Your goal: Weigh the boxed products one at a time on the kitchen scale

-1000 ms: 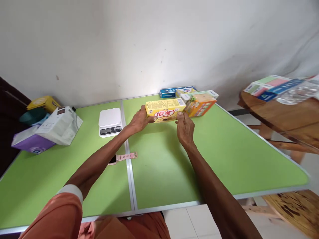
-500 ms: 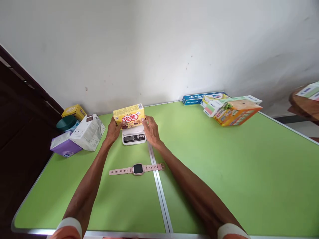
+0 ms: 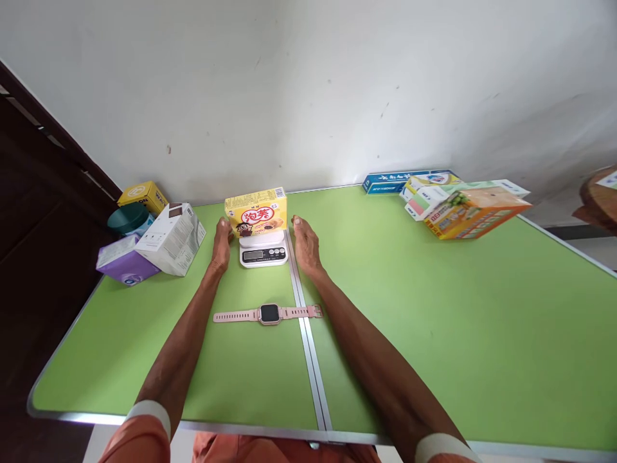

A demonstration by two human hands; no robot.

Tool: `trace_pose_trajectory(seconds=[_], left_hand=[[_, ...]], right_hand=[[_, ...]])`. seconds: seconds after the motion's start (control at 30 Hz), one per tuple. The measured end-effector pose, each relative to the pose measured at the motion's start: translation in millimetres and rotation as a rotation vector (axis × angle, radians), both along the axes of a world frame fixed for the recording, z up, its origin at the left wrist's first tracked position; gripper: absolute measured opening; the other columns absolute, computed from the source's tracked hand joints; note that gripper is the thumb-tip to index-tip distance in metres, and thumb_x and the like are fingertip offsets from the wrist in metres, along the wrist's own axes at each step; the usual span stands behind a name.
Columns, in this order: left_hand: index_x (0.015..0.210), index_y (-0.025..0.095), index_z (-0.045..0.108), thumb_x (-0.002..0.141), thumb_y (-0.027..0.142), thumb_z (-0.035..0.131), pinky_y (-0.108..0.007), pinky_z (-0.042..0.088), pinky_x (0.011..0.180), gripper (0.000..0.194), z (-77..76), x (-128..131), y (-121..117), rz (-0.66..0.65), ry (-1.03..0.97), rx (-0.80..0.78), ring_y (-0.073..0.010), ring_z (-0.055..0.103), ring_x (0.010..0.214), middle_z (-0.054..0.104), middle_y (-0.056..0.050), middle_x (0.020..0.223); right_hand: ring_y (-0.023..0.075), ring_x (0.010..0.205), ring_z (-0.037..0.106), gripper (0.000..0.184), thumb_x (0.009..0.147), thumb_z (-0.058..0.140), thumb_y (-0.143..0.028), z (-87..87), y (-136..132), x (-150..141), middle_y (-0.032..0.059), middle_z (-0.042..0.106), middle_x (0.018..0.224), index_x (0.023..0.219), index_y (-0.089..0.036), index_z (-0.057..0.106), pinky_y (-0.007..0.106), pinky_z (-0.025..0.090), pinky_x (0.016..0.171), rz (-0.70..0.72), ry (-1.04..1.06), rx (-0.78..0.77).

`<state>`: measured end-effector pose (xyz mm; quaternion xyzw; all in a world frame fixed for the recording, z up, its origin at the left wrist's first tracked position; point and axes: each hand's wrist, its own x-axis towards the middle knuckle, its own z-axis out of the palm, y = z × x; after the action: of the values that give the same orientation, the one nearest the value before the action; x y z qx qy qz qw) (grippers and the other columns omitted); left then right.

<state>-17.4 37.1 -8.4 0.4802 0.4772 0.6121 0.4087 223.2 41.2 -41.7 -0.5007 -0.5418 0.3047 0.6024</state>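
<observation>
A yellow snack box (image 3: pixel 256 212) with red lettering stands upright on a small white kitchen scale (image 3: pixel 263 249) near the far middle of the green table (image 3: pixel 434 308). My left hand (image 3: pixel 222 244) lies just left of the scale, fingers stretched forward, holding nothing. My right hand (image 3: pixel 304 244) lies just right of it, fingers also straight and empty. Neither hand touches the box. A pink smartwatch (image 3: pixel 268 314) lies flat on the table between my forearms.
At the far left are a white box (image 3: pixel 169 239), a purple box (image 3: pixel 123 269), a yellow box (image 3: pixel 143 196) and a teal tub (image 3: pixel 128 218). Far right holds a blue box (image 3: pixel 393 182), an orange carton (image 3: pixel 470 212) and pale boxes. A wooden table (image 3: pixel 600 202) stands beyond the right edge.
I carried the yellow box left from beside the right-hand pile, set it on the scale, and both hands have let go and drawn slightly apart.
</observation>
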Motion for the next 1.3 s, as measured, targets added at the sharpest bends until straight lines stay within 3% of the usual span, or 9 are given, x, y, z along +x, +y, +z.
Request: trace_pose_trajectory(seconds=[0.13, 0.27, 0.43, 0.63, 0.97, 1.3], left_hand=[[0.163, 0.023, 0.06, 0.099, 0.096, 0.047, -0.049, 0.047, 0.136, 0.097, -12.7, -2.6, 3.1, 0.059, -0.199, -0.106, -0.0329, 0.059, 0.161, 0.067, -0.019, 0.165], [0.168, 0.024, 0.056, 0.103, 0.09, 0.05, -0.049, 0.047, 0.136, 0.093, -10.9, 0.4, 0.7, 0.002, -0.281, -0.093, -0.0312, 0.063, 0.158, 0.071, -0.017, 0.162], [0.169, 0.026, 0.055, 0.108, 0.083, 0.05, -0.048, 0.047, 0.136, 0.084, -10.4, 3.8, -3.0, 0.032, -0.333, -0.104, -0.0287, 0.066, 0.154, 0.076, -0.014, 0.155], [0.167, 0.028, 0.059, 0.104, 0.084, 0.058, -0.052, 0.049, 0.134, 0.084, -14.1, 5.0, -6.1, -0.012, -0.288, -0.087, -0.0323, 0.067, 0.153, 0.077, -0.013, 0.154], [0.147, 0.024, 0.076, 0.084, 0.102, 0.064, -0.057, 0.048, 0.136, 0.101, -9.5, 8.7, -11.7, -0.103, -0.132, 0.035, -0.0401, 0.06, 0.16, 0.078, -0.015, 0.152], [0.148, 0.022, 0.075, 0.088, 0.102, 0.058, -0.059, 0.048, 0.135, 0.101, -10.6, 9.0, -11.0, -0.073, -0.092, 0.002, -0.0408, 0.058, 0.161, 0.079, -0.016, 0.149]], right_hand=[[0.0358, 0.13, 0.073, 0.084, 0.104, 0.036, -0.094, 3.5, -3.5, -0.5, 0.0177, 0.082, 0.135, 0.122, -0.024, 0.079, 0.057, 0.058, 0.12, 0.067, 0.011, 0.004], [0.0352, 0.125, 0.073, 0.082, 0.104, 0.033, -0.095, 8.7, -6.6, -1.5, 0.0163, 0.082, 0.13, 0.118, -0.026, 0.077, 0.054, 0.058, 0.118, 0.089, -0.05, 0.036], [0.0346, 0.114, 0.073, 0.082, 0.105, 0.027, -0.094, 11.6, -8.4, -0.1, 0.0137, 0.083, 0.111, 0.103, -0.029, 0.077, 0.051, 0.06, 0.109, 0.091, -0.103, 0.041], [0.0355, 0.127, 0.073, 0.085, 0.106, 0.028, -0.093, 13.4, -10.3, -0.2, 0.0151, 0.084, 0.128, 0.112, -0.027, 0.081, 0.054, 0.056, 0.12, 0.119, -0.096, 0.036], [0.0342, 0.131, 0.074, 0.088, 0.104, 0.031, -0.096, 16.8, -12.8, -1.2, 0.013, 0.085, 0.135, 0.121, -0.027, 0.084, 0.051, 0.057, 0.121, 0.134, -0.036, 0.028], [0.0334, 0.134, 0.073, 0.086, 0.103, 0.033, -0.096, 15.8, -13.4, -0.2, 0.0122, 0.084, 0.138, 0.123, -0.028, 0.083, 0.054, 0.056, 0.124, 0.131, -0.039, 0.025]])
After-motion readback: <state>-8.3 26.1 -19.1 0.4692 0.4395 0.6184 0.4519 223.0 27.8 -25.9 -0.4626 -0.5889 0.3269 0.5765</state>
